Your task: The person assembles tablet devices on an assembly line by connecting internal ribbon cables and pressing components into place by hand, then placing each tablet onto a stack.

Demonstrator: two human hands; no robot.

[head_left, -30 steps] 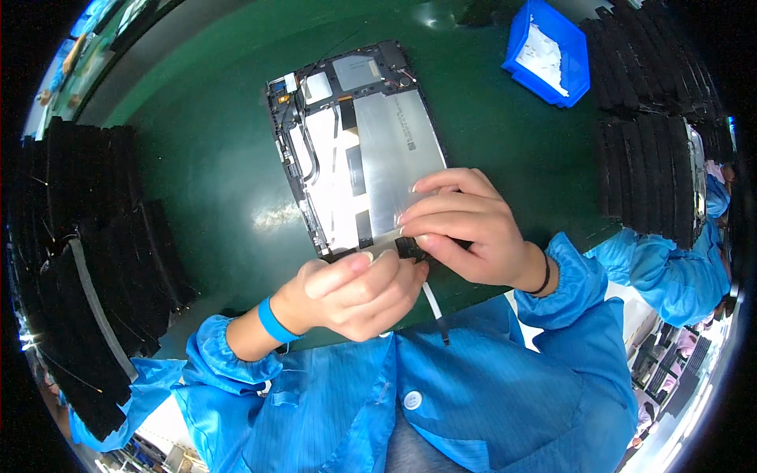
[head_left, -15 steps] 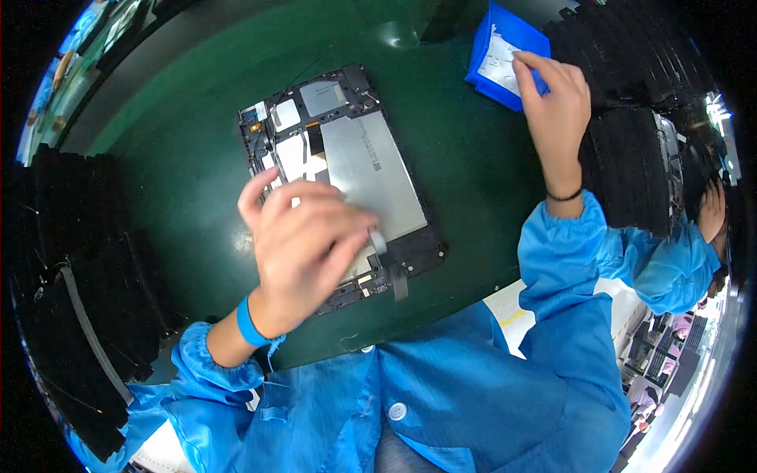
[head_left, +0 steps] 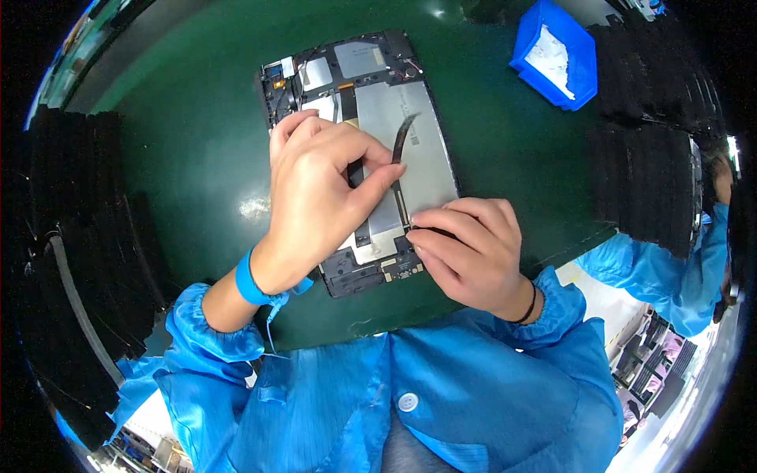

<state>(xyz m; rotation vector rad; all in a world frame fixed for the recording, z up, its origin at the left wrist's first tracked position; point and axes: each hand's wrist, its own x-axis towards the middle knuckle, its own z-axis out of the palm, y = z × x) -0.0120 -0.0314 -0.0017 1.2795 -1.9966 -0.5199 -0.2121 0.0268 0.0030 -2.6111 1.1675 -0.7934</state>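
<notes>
An opened tablet (head_left: 355,280), its inside facing up, lies below my hands, with a large silver battery (head_left: 432,150) in it. My left hand (head_left: 315,185) reaches over its left half. Thumb and forefinger pinch a dark flat ribbon cable (head_left: 404,140), whose free end curls up over the battery. At the tablet's lower right edge, my right hand (head_left: 477,248) has its fingertips pressed together beside the cable's lower end. Whatever is between them is too small or hidden to make out.
A blue bin (head_left: 585,67) with white pieces inside stands at the far right of the green table (head_left: 197,158). Black stacked material (head_left: 79,236) lines the left side, with more black stacks (head_left: 643,177) on the right. Another person's blue sleeve (head_left: 670,276) shows at the right.
My right hand has come from the blue bin to the tablet's lower right edge. My left hand has shifted up and right, lifting the ribbon cable's end over the battery. The view has moved slightly.
</notes>
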